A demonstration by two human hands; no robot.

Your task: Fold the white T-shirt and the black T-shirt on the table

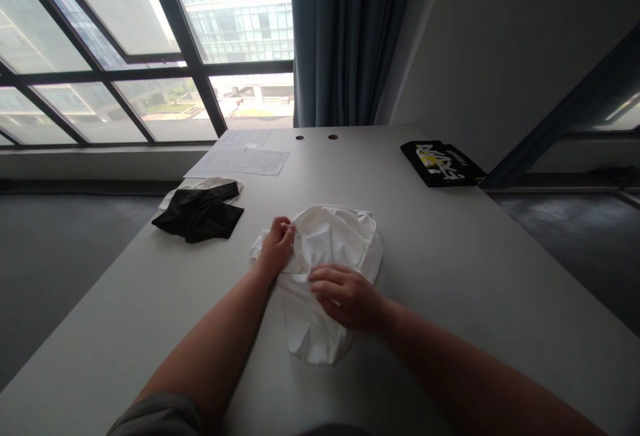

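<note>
A crumpled white cloth garment [320,243] lies on the white table in front of me, with folds and a seam showing; its exact kind is not clear. My left hand [278,244] is at its left edge, fingers curled and closed on the fabric. A bunched bit of the white cloth sticks out to the left of that hand. Over the garment's lower middle is my right hand [345,295], slightly blurred, its fingers apart and loosely bent above or on the cloth. Whether its fingertips touch the fabric, I cannot tell.
On the left of the table [165,316] lies a black cloth [197,213] partly over a white one [170,199]. Paper sheets [261,161] rest at the back left. A black item with white and yellow lettering [443,164] sits at the back right edge. Windows and a blue curtain [345,43] stand behind.
</note>
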